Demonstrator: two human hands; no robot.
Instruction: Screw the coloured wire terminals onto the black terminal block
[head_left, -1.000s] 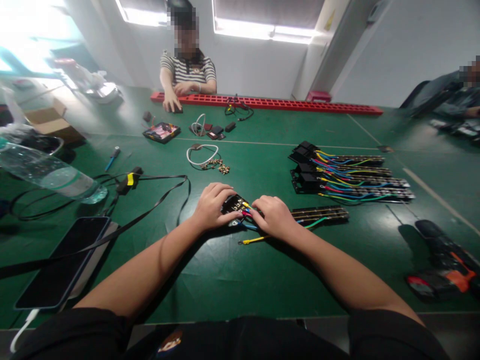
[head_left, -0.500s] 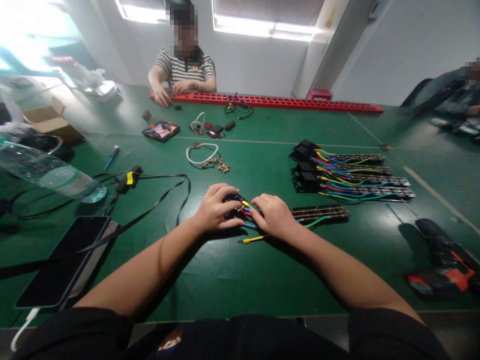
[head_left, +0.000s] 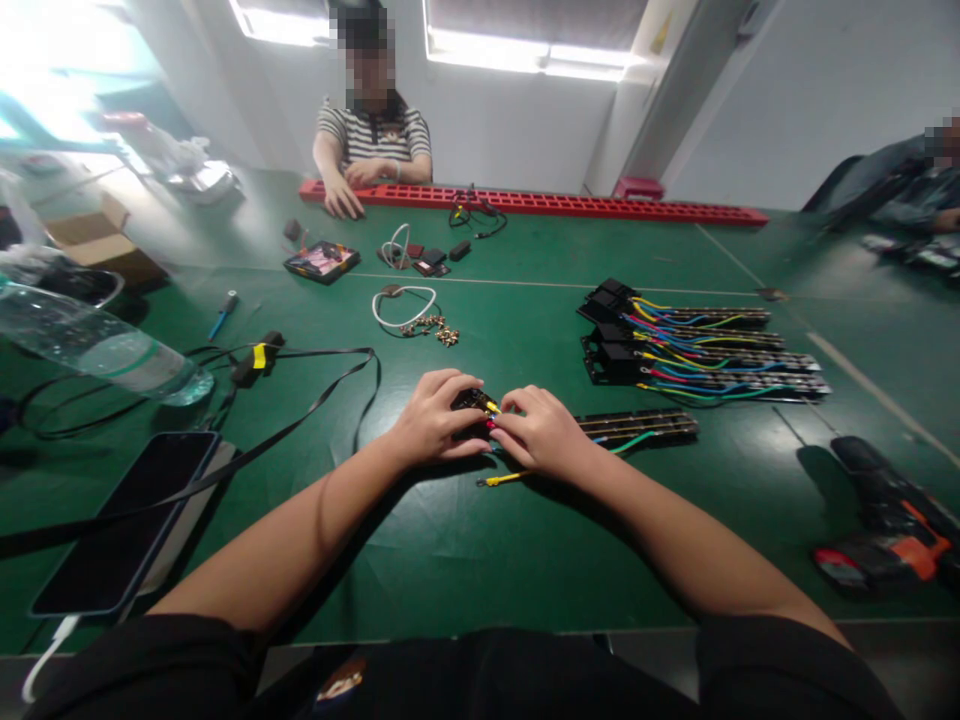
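Left hand [head_left: 439,420] covering more of black wired module [head_left: 641,428] than moment ago, parted fingers curving over; right hand [head_left: 546,432] bunching fingers near upper yellow wire [head_left: 492,407], both grips unclear; module lying on table [head_left: 435,560], wires apparently being arranged.

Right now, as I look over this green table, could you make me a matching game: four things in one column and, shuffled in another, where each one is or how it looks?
Things
1. right hand
2. phone
3. power tool
4. rail

Places and looks
A. red, stretched along the far side of the table
B. at the near left, flat, with a dark screen
C. at the near right, black with orange
D. in the middle, at the coloured wires

Right pairs: 1-D, 2-B, 3-C, 4-A.
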